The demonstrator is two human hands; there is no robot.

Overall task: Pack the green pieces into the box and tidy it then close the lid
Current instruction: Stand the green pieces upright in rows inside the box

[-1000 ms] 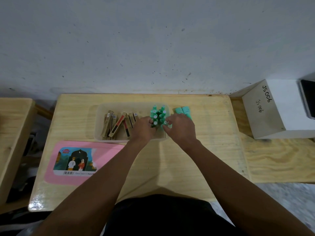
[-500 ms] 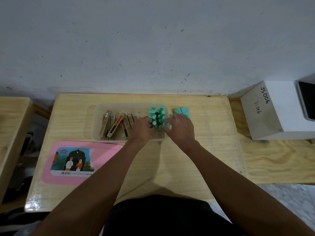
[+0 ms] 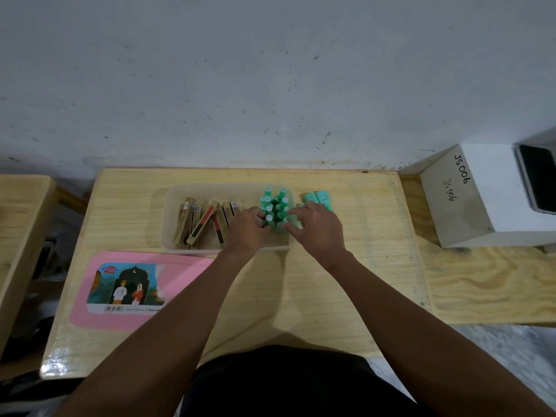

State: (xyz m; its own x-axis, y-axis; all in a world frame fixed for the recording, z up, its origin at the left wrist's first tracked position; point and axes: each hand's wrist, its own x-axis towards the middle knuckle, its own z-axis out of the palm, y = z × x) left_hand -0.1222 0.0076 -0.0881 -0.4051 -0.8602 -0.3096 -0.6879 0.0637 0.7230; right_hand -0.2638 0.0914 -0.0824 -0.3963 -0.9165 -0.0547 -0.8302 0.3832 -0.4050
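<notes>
Gripping green pieces (image 3: 274, 203) in box (image 3: 169, 218), left hand (image 3: 249, 227) fingers curled, right hand (image 3: 319, 228) fingers unclear.

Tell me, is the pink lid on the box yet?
No, it is off. The pink lid lies flat on the table beside the clear box, whose open top shows green pieces standing inside.

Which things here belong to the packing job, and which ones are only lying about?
Job:
green pieces, standing in the box
loose green pieces, beside the box
pink lid
left hand and right hand, both at the green pieces

Lying about:
brown packs, in the box
white block
dark device
</notes>
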